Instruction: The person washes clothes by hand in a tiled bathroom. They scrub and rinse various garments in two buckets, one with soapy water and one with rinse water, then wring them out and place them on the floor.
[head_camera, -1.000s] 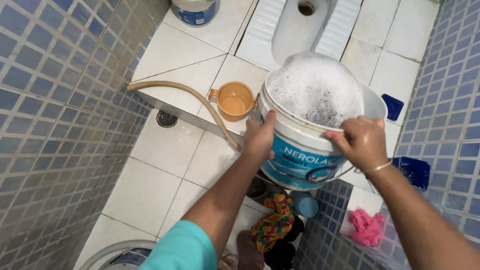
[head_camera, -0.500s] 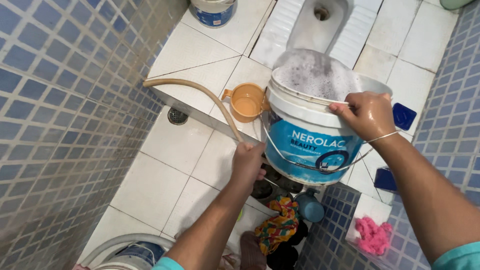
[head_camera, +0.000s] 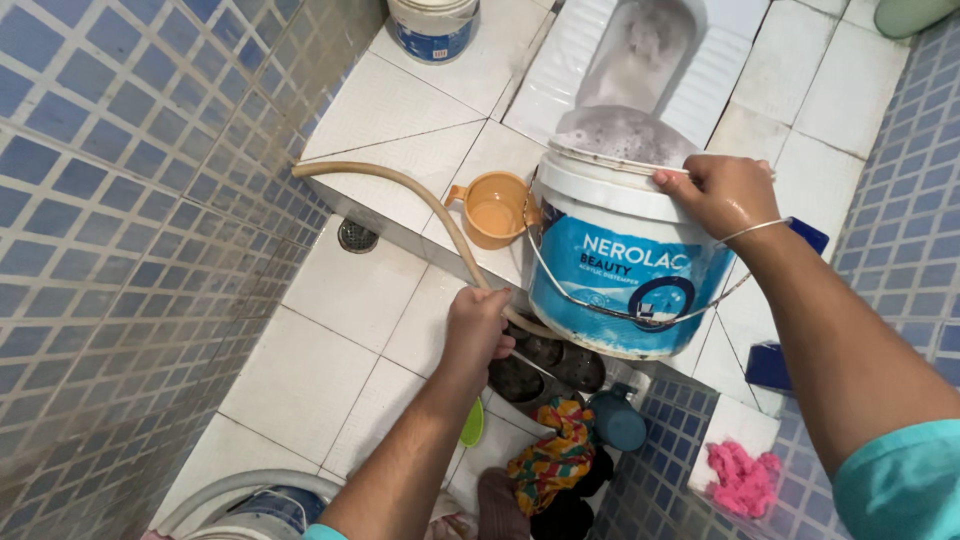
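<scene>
a full, foamy bucket held by one rim

nearest, the left hand (head_camera: 478, 325) is closed around the beige hose (head_camera: 400, 190) where it drops off the raised tiled step (head_camera: 400, 110). just beyond, the right hand (head_camera: 722, 192) pinches the rim of the white and blue bucket (head_camera: 625, 260), tilted on the step's edge toward the squat toilet pan (head_camera: 650, 50), foam heaped at its mouth. with wet fingers on one side only, the bucket could slip or tip sideways, knocking the orange mug (head_camera: 495, 208) or flooding the clothes below.
</scene>
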